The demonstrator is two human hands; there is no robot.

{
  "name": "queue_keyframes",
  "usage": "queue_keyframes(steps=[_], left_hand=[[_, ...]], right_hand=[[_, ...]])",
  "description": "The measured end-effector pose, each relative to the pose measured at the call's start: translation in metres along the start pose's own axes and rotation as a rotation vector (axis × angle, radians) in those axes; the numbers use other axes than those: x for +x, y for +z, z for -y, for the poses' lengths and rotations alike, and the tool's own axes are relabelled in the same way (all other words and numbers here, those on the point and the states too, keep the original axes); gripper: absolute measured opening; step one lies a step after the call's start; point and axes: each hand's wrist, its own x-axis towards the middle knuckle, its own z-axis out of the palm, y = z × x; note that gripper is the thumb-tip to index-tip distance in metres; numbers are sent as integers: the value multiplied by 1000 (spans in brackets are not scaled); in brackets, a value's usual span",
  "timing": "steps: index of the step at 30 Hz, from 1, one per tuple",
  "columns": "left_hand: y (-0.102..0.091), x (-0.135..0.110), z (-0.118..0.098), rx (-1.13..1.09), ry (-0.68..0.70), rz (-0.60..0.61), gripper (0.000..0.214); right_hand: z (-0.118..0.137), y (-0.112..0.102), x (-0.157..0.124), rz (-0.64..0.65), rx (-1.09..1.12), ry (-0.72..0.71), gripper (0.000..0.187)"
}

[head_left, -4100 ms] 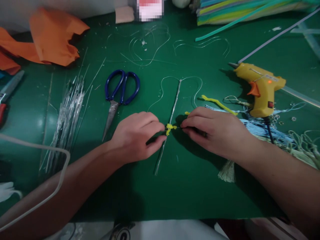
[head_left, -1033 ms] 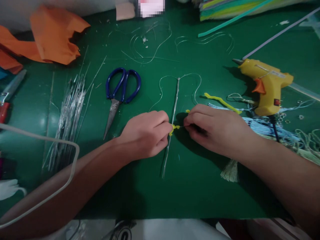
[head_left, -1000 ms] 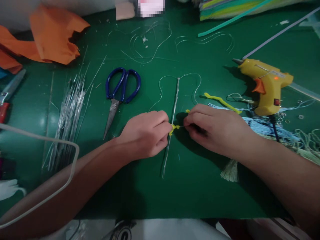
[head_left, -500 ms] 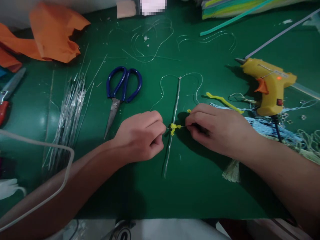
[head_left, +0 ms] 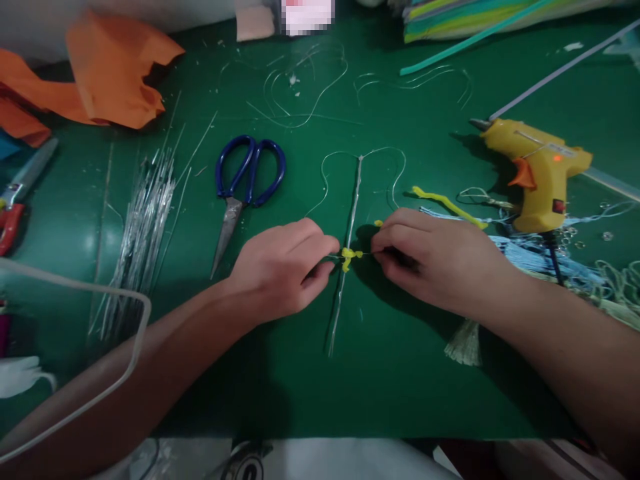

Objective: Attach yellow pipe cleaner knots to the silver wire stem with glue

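Note:
A yellow fuzzy pipe-cleaner figure (head_left: 349, 256), small and bent, sits across an upright bundle of thin silvery wire (head_left: 355, 193) on the green table. From its left side a fine wire (head_left: 333, 257) runs into my left hand (head_left: 285, 267), whose thumb and index tips are slightly parted around it. My right hand (head_left: 430, 250) pinches the fine strand on the other side; its fingertips are partly hidden. Curved wires from the bundle's top drop toward both hands. Beside my right hand lies a yellow pipe-cleaner piece (head_left: 447, 202).
Blue-handled scissors (head_left: 250, 170) and a pile of wires (head_left: 143, 233) lie left, with orange cloth (head_left: 113, 73) behind. A yellow glue gun (head_left: 540, 167) lies right, near blue tassels (head_left: 535, 253) and small rings. Colourful pipe cleaners (head_left: 460, 20) are at the back. A pale cable (head_left: 143, 313) crosses my left forearm.
My left hand's index finger and thumb have moved toward the yellow figure and parted a little. My right hand stays in place. The view has shifted slightly.

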Motion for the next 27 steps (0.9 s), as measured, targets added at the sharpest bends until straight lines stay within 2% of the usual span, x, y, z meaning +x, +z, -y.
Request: queue_keyframes(steps=[7, 27], left_hand=[[5, 6, 0, 5, 29, 47, 13], [8, 11, -4, 50, 33, 8, 12]], right_hand=[[1, 1, 1, -16, 3, 9, 16], [2, 1, 1, -9, -10, 2, 16]])
